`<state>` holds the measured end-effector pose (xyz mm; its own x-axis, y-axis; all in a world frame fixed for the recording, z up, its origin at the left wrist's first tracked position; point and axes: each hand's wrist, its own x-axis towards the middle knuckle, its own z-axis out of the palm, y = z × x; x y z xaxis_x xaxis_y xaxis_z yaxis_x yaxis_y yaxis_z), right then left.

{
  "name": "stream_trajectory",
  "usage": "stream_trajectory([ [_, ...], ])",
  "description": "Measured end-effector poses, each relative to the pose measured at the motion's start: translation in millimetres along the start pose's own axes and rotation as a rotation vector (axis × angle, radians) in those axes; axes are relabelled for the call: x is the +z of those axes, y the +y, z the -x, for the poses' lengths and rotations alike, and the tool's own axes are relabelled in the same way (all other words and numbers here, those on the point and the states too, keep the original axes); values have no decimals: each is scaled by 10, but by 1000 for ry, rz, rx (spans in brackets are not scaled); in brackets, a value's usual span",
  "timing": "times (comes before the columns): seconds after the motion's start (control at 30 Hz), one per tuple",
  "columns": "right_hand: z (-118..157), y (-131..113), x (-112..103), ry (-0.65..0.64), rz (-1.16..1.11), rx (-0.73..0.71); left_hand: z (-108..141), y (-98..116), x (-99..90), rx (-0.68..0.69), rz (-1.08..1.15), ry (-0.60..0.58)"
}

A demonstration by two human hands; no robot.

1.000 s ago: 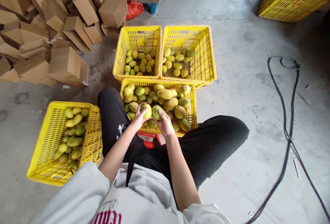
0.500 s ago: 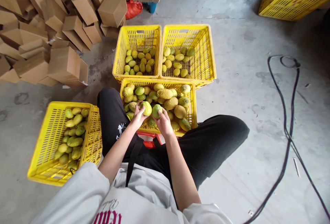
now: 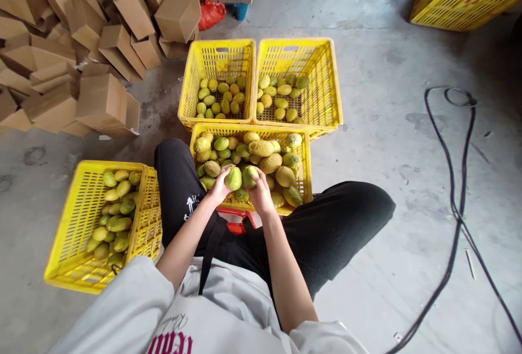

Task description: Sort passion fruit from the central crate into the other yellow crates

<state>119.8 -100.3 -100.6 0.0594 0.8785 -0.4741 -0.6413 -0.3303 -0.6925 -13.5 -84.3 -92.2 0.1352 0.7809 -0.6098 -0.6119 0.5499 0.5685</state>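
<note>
My left hand (image 3: 220, 187) is closed around a yellow-green oval fruit (image 3: 234, 178), lemon-like in look. In my right hand (image 3: 261, 191) is a second green fruit (image 3: 249, 177), held by the fingers and thumb. The two fruits are side by side, a narrow gap between them, above the near yellow crate (image 3: 306, 172). That crate holds many yellow and green fruits of mixed size, among them a large bumpy one (image 3: 261, 148). My hands cover part of its near side.
Beyond stand two yellow crates, left (image 3: 183, 90) and right (image 3: 335, 90), with fruit on their bottoms. Another fruit-filled crate (image 3: 67, 229) stands by my left leg. Cardboard boxes (image 3: 101, 98) pile up at far left. A black cable (image 3: 452, 202) lies on the floor to the right.
Both fruits have turned a little in my fingers and sit slightly lower and further right. My hands keep hold of them; the crates look the same.
</note>
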Motion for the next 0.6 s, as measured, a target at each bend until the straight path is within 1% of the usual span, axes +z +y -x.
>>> stream_trajectory([
  [0.1, -49, 28, -34, 61, -41, 45, 3, 39, 17, -17, 57, -9],
  [0.2, -52, 36, -51, 84, -16, 18, 16, 41, 36, 11, 43, -22],
  [0.33, 4, -3, -32, 46, 68, -27, 25, 12, 31, 62, -63, -21],
  [0.5, 54, -45, -33, -37, 150, 2, 44, -17, 5, 69, -217, -67],
  [0.6, 60, -33, -57, -29, 189, -36, 53, -30, -8, 88, -250, -46],
])
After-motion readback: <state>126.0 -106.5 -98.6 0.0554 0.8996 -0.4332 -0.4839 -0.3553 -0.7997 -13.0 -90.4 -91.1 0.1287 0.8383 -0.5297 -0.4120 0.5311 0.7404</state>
